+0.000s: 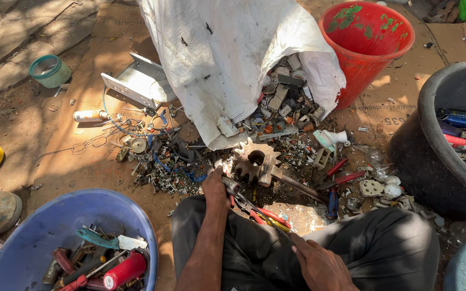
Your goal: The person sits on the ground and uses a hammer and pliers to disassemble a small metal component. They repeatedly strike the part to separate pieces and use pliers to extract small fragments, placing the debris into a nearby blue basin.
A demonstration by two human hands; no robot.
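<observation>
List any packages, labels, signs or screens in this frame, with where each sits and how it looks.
White sack: top centre, large woven bag, mouth open, scrap spilling out.
Cardboard sheet: flat on the ground beside the red bucket, brown, faint dark print.
Spray can: lying at left, white cylinder with a labelled body.
No signs or screens.

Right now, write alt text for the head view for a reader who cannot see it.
A seated person's left hand grips a small metal part beside a rusty gear amid scrap spilling from a white sack; the right hand rests on the thigh. Around them stand a blue basin of tools, a red bucket and a black tub.
</observation>
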